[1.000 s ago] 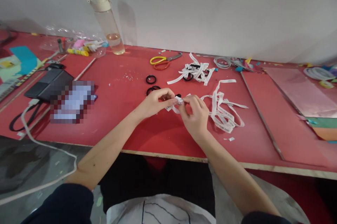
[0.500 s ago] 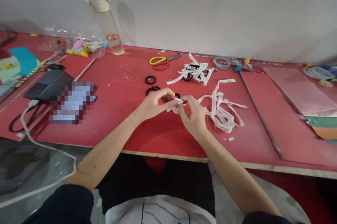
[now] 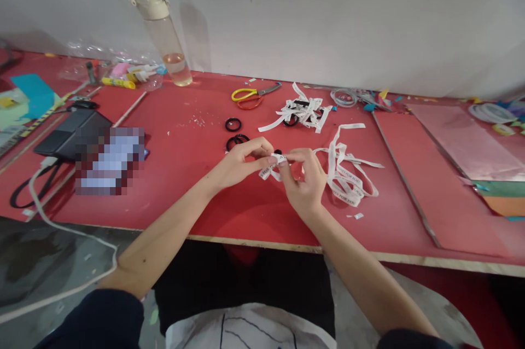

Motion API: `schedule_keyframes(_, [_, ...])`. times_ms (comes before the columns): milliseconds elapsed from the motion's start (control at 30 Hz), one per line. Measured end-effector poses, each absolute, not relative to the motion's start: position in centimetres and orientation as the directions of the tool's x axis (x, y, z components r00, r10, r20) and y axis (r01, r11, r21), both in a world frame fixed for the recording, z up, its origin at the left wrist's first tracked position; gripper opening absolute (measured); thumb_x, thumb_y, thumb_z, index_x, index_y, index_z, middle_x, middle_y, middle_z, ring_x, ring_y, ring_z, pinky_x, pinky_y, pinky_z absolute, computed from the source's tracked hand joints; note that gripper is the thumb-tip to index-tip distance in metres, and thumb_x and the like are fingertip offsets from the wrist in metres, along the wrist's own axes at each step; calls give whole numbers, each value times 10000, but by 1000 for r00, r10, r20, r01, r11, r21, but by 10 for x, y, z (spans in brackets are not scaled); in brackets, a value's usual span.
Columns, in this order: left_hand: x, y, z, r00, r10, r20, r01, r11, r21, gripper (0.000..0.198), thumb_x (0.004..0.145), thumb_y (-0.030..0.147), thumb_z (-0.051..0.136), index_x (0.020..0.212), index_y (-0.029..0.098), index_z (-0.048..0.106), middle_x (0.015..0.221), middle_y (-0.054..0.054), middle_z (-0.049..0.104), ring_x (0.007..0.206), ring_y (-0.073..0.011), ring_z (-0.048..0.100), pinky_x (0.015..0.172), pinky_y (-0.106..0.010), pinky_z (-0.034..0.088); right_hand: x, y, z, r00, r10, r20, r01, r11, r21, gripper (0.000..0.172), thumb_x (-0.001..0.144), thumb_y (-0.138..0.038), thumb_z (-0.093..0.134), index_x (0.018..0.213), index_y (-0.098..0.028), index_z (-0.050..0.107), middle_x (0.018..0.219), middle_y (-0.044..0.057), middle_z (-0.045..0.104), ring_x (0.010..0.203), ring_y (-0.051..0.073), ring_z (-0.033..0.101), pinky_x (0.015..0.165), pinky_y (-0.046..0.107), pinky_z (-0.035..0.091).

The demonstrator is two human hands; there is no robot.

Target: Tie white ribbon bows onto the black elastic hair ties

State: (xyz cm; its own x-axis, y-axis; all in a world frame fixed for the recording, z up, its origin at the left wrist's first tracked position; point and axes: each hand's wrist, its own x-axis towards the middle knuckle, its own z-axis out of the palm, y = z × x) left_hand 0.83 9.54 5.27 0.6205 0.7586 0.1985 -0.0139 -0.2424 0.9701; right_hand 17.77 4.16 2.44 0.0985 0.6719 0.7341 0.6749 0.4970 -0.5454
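Observation:
Between my two hands is a white printed ribbon [image 3: 279, 159], with a small piece of a black band [image 3: 278, 152] showing just behind it. My left hand [image 3: 251, 161] pinches the ribbon's left side, and a printed tail hangs below the fingertips. From the other side my right hand [image 3: 304, 176] pinches the same ribbon between thumb and fingers. Several loose white ribbons [image 3: 346, 174] lie to the right of my right hand. Black elastic rings [image 3: 233, 124] rest just beyond my left hand. Farther back is a pile of black rings tied with white ribbon [image 3: 305, 111].
Scissors [image 3: 254, 96] with yellow and red handles lie behind the rings. A clear bottle [image 3: 174, 53] stands against the wall. At left are a black box [image 3: 74, 130] with a white cable, a blurred phone [image 3: 112, 160] and a glue stick [image 3: 118, 83]. A red board [image 3: 426, 179] lies at right.
My right hand has turned slightly and shifted a little right. The ribbon at the fingertips now lies flatter, and more of its printed tail shows under my left fingers.

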Motion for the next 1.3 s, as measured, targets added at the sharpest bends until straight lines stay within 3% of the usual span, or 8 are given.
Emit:
schedule_keyframes(133, [9, 96, 50, 606, 767, 212, -21, -250, 968, 217, 913, 402, 653, 859, 200, 596, 804, -4, 629, 739, -123, 593, 735, -272, 491, 175, 41, 25, 136, 707, 694, 624, 482, -614, 95, 920, -149, 550, 954, -225, 595, 877, 29, 658, 774, 153, 616, 687, 304, 511])
schedule_keyframes(233, [9, 97, 49, 594, 764, 252, -3, -311, 950, 215, 918, 401, 648, 867, 198, 601, 794, -4, 626, 741, -123, 586, 755, -277, 489, 176, 43, 25, 79, 714, 695, 633, 503, -589, 150, 907, -122, 556, 990, -229, 621, 915, 33, 681, 829, 164, 639, 740, 322, 526])
schedule_keyframes(467, [9, 95, 52, 623, 744, 242, 22, -326, 945, 230, 928, 410, 631, 872, 190, 594, 768, -2, 623, 725, -122, 590, 748, -267, 493, 177, 43, 24, 108, 648, 754, 637, 537, -553, 97, 907, -119, 598, 922, -211, 623, 861, 15, 683, 792, 146, 646, 698, 287, 522])
schedule_keyframes(700, [9, 98, 49, 591, 765, 256, 31, -339, 940, 195, 931, 375, 625, 879, 192, 577, 792, -6, 636, 729, -123, 592, 742, -269, 498, 177, 43, 23, 90, 792, 604, 595, 443, -670, 36, 958, -221, 540, 967, -212, 574, 855, 15, 659, 756, 137, 630, 661, 271, 521])
schedule_keyframes(1033, [7, 98, 50, 584, 771, 254, 49, -346, 937, 214, 917, 394, 638, 889, 192, 575, 808, -15, 637, 741, -125, 592, 731, -266, 504, 178, 43, 24, 120, 790, 602, 569, 442, -693, 42, 947, -209, 574, 930, -214, 611, 850, 13, 669, 761, 129, 644, 655, 257, 553])
schedule_keyframes(1300, [6, 100, 50, 577, 784, 230, 35, -304, 952, 214, 904, 391, 657, 885, 191, 585, 821, -6, 638, 752, -122, 602, 725, -254, 500, 176, 42, 23, 151, 888, 434, 241, 393, -888, 107, 921, -288, 638, 1008, -226, 628, 915, 24, 626, 803, 131, 619, 550, 213, 608])
